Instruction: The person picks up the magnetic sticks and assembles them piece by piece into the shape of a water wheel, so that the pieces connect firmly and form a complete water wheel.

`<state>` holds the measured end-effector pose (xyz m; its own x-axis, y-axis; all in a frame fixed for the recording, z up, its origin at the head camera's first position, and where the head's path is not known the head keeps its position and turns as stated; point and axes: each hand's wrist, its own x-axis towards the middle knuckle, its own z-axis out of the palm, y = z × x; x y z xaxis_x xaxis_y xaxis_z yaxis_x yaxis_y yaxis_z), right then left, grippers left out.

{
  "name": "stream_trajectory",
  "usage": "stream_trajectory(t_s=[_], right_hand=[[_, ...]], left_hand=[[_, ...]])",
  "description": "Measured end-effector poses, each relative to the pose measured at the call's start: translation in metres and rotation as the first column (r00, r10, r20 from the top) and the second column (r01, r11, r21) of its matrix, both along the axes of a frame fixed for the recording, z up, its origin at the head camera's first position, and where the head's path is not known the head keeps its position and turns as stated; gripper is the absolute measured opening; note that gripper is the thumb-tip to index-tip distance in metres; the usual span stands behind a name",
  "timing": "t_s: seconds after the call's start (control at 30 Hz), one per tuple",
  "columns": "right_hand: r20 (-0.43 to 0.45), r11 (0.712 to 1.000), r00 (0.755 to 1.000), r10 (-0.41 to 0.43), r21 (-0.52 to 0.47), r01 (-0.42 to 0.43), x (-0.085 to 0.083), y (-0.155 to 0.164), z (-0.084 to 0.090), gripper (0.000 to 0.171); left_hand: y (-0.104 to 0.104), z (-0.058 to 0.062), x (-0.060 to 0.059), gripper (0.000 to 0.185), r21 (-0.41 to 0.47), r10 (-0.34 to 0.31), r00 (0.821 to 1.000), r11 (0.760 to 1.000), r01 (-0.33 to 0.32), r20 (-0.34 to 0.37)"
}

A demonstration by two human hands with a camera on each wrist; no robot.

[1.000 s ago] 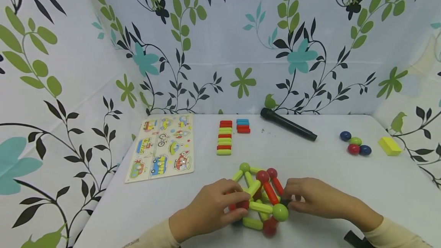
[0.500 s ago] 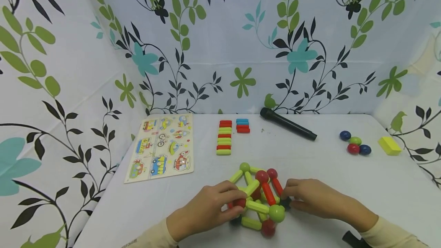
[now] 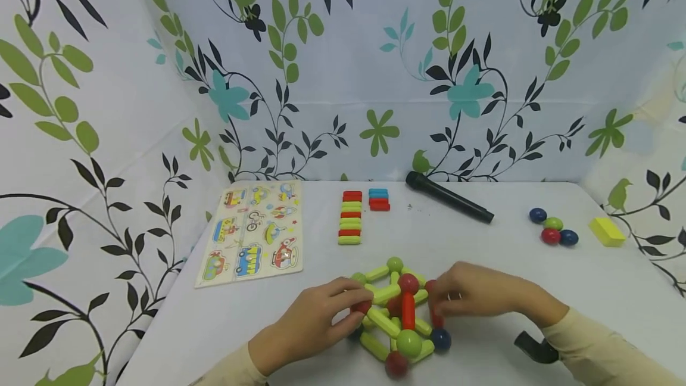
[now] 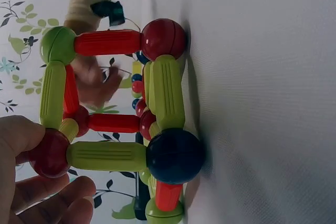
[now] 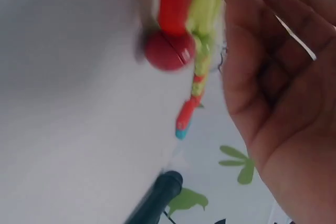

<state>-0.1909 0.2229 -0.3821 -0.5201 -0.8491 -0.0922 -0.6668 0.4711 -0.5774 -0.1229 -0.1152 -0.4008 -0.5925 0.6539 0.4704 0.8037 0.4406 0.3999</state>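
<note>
"State the condition of the left hand."

"My left hand has a firm pinch, the thumb and fingertips closed on a red ball that forms one corner of the ball-and-rod frame."

"And the right?"

"My right hand is at the frame's right side, fingers bent, just beside a red rod that runs down towards a blue ball. Whether the fingertips have hold of anything I cannot tell — the right wrist view is blurred and cuts them off."

"Location and make of the frame?"

"On the white table, between my two hands. Yellow-green and red rods, joined at the corners by green, red and blue balls."

"Other articles noted?"

"Well to the left, a puzzle board printed with vehicles. Beyond the frame, a column of red and yellow-green rods, with blue and red rods just beside it. Further right, a black microphone, lying aslant. Far right — four loose balls in a cluster, near a yellow block."
</note>
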Motion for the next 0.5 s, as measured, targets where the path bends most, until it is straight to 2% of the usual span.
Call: stream_trajectory(t_s=[0.07,0.1,0.17,0.2,0.27,0.37,0.5], right_hand=[[-0.117,0.996,0.989,-0.088,-0.006,0.088,-0.020,-0.005,0.004,0.011],[-0.190,0.989,0.971,-0.143,0.001,0.146,-0.032,-0.009,0.005,0.013],[-0.330,0.967,0.916,-0.230,0.029,0.253,-0.057,-0.018,0.006,0.017],[-0.381,0.955,0.889,-0.253,0.046,0.292,-0.070,-0.023,0.006,0.020],[-0.441,0.939,0.858,-0.264,0.084,0.333,-0.095,-0.035,0.005,0.025],[-0.468,0.930,0.845,-0.257,0.120,0.349,-0.127,-0.052,-0.001,0.033],[-0.515,0.919,0.828,-0.221,0.174,0.354,-0.154,-0.072,-0.013,0.039]], left_hand=[[-0.001,-0.001,0.001,0.029,-0.002,0.008,1.000,1.000,-0.008,0.007],[-0.001,-0.001,0.001,0.029,-0.004,0.010,1.000,1.000,-0.010,0.007],[0.000,-0.002,0.000,0.029,-0.007,0.008,1.000,1.000,-0.008,0.003],[0.000,-0.002,0.000,0.029,-0.009,0.006,1.000,1.000,-0.006,0.000],[0.001,-0.001,0.000,0.028,-0.014,0.009,1.000,1.000,-0.009,0.010],[0.001,-0.001,-0.001,0.029,-0.023,0.008,1.000,1.000,-0.008,-0.003],[0.000,-0.002,-0.002,0.029,-0.034,-0.002,1.000,0.999,0.001,-0.023]])
